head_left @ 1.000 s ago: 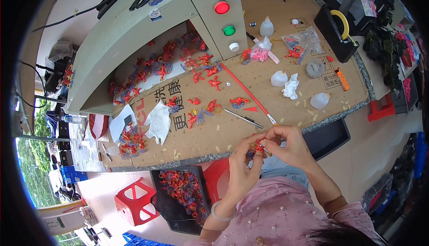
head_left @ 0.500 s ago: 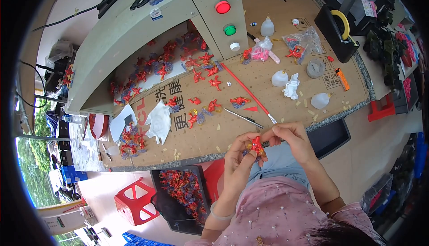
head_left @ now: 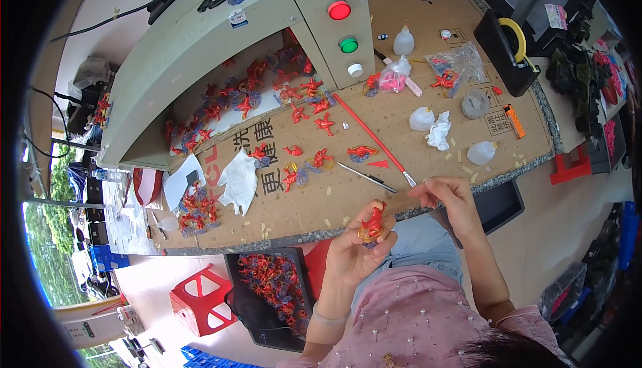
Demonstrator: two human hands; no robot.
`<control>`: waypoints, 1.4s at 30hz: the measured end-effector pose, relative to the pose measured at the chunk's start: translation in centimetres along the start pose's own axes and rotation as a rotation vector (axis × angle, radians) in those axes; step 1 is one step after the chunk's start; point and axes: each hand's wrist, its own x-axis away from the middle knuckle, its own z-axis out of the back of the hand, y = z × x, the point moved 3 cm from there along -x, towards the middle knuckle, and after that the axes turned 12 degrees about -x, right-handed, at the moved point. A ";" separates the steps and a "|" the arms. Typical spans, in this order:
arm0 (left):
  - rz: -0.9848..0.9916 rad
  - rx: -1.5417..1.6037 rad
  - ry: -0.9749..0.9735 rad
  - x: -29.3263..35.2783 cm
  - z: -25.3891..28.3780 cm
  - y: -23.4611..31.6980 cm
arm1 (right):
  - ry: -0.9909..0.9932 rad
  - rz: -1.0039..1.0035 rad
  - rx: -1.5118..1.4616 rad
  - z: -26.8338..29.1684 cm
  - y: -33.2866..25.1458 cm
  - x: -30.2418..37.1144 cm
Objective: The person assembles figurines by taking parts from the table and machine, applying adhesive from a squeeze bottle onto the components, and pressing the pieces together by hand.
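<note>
My left hand (head_left: 354, 251) is closed round a small red figurine (head_left: 372, 223) with a yellowish and bluish clear base, held over my lap at the table's front edge. Apart from it, to the right, my right hand (head_left: 449, 197) has its thumb and forefinger pinched together; whatever they hold, if anything, is too small to make out. Beyond the right hand, a red-handled brush (head_left: 374, 138) lies with its pale tip toward me. A pen-like tool (head_left: 366, 177) rests left of the brush tip. Several more figurines (head_left: 321, 158) lie on the cardboard-covered table (head_left: 294, 221).
A beige arched machine (head_left: 200, 53) with lit buttons stands at the back left, figurines inside its opening. Squeeze bottles (head_left: 481, 152), a clear cup (head_left: 474, 104), an orange lighter (head_left: 514, 122) and a tape dispenser (head_left: 505, 53) stand or lie right. Below left are a full bin (head_left: 271, 288) and red stool (head_left: 204, 301).
My hands have moved apart. The left drew the figurine slightly left and turned it more upright; the right moved a little to the right, away from it.
</note>
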 end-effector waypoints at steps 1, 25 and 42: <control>0.003 0.006 -0.008 0.0 0.0 0.0 | 0.000 0.000 0.000 0.0 0.1 0.0; -0.123 -0.179 0.005 0.1 0.5 0.3 | -0.020 -0.022 0.036 0.2 1.1 -0.3; -0.714 -1.875 0.641 0.0 -1.8 0.4 | 0.411 0.556 0.971 3.7 0.8 -5.3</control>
